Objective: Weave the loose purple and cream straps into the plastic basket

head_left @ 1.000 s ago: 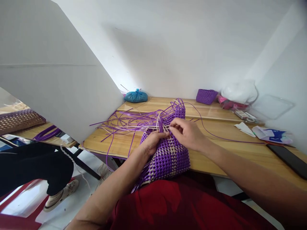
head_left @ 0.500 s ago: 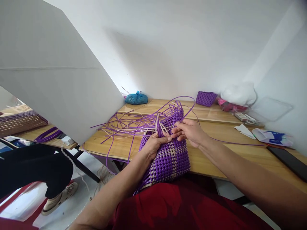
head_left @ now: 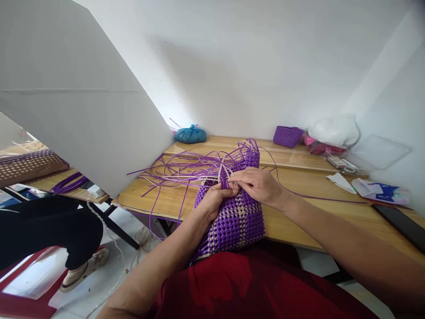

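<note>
A partly woven basket (head_left: 232,221) of purple and beige plastic strips leans against my lap at the table's edge. My left hand (head_left: 215,199) grips its upper rim, thumb on the outer side, with strips rising past the fingers. Close beside it, my right hand (head_left: 257,184) is pinched at the rim on strip ends; which strip it holds is partly hidden. Long loose purple and beige strips (head_left: 179,170) fan out from the rim to the left over the table. One purple strip (head_left: 318,198) trails to the right.
On the wooden table (head_left: 292,221) lie a blue tied bag (head_left: 190,134), a small purple basket (head_left: 287,136), a white plastic bag (head_left: 334,130), a wrapped packet (head_left: 381,190) and a black phone (head_left: 400,226). A grey partition (head_left: 83,88) stands left; beyond it a person's leg (head_left: 49,226) shows.
My right hand has moved left along the rim, closer to my left hand, and its fingers have closed in. The large purple loop above the basket has dropped away.
</note>
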`<act>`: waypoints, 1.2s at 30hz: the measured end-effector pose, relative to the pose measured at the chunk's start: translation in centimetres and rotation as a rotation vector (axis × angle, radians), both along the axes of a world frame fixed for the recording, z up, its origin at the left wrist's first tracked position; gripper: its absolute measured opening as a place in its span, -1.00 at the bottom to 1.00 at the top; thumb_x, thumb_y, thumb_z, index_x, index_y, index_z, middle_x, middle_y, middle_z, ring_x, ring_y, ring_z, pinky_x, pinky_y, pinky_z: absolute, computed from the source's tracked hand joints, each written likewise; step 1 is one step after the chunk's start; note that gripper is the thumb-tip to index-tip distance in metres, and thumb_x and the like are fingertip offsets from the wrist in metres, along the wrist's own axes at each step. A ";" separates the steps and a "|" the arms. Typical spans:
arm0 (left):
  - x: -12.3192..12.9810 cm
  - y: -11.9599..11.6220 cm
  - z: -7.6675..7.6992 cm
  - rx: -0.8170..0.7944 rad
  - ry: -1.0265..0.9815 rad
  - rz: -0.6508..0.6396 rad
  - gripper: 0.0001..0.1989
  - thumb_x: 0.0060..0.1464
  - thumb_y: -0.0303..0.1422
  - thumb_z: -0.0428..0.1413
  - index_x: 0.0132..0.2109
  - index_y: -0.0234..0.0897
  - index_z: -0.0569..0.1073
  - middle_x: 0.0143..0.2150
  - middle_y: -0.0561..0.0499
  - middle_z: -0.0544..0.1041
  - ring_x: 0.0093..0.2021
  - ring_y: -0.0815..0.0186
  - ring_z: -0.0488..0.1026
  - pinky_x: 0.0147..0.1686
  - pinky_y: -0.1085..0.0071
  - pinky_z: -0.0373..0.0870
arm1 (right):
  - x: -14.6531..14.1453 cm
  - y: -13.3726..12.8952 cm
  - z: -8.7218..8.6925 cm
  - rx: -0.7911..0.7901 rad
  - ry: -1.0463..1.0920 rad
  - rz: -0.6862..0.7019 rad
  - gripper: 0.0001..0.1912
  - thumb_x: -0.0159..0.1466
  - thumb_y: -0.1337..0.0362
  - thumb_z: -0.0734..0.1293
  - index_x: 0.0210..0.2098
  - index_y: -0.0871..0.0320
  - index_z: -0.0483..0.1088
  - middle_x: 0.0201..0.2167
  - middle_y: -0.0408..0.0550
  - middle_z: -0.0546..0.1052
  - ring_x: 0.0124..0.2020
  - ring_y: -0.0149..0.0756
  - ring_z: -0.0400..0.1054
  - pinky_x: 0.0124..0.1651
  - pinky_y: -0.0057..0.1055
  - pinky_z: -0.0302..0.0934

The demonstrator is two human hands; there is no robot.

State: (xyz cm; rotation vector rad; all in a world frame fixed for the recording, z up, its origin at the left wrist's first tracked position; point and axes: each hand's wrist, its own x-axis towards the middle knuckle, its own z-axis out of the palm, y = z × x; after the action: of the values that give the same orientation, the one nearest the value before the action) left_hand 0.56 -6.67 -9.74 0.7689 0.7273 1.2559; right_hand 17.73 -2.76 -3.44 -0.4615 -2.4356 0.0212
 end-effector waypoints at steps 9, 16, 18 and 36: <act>0.0 -0.7 0.4 -0.018 0.003 -0.079 -0.70 -0.35 -0.46 0.42 -0.36 -0.34 0.56 -0.44 0.03 0.56 -0.41 0.36 0.46 -0.19 0.38 0.35 | 1.0 -1.5 2.6 0.195 -0.117 0.116 -0.73 0.36 0.38 0.18 -0.13 0.13 0.51 -0.16 0.01 0.57 -0.02 -0.23 0.38 0.03 -0.26 0.28; -0.4 -0.9 1.0 -0.011 0.197 -0.096 -0.66 -0.31 -0.31 0.42 -0.32 -0.36 0.59 -0.36 -0.06 0.60 -0.34 0.27 0.50 -0.11 0.29 0.36 | 1.0 -3.7 1.5 0.182 -0.454 -0.412 -0.62 0.31 0.36 0.18 0.08 0.18 0.43 -0.41 0.07 0.58 -0.43 -0.22 0.41 -0.39 -0.37 0.15; -0.5 -1.1 1.4 -0.014 0.251 -0.081 -0.64 -0.33 -0.28 0.43 -0.33 -0.36 0.59 -0.36 -0.07 0.60 -0.34 0.24 0.50 -0.13 0.27 0.36 | 0.7 -4.7 1.4 0.118 -0.545 -0.500 -0.50 0.29 0.38 0.16 0.21 0.17 0.32 -0.49 0.05 0.56 -0.56 -0.26 0.35 -0.50 -0.40 0.03; 0.5 -2.0 1.3 -0.036 0.165 0.065 -0.73 -0.42 -0.40 0.42 -0.48 -0.35 0.55 -0.48 0.00 0.55 -0.46 0.34 0.42 -0.26 0.35 0.34 | 1.2 -7.6 1.4 -0.406 -0.353 -0.440 -0.42 0.38 0.19 0.13 0.36 0.13 0.05 -0.46 -0.04 0.57 -0.51 -0.26 0.44 -0.49 -0.43 0.15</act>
State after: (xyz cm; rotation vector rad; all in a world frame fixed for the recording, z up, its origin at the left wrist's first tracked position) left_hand 1.08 -8.71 -8.44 0.8319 0.9127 1.2444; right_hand 18.93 -10.41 -2.07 -1.2673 -2.6138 0.2695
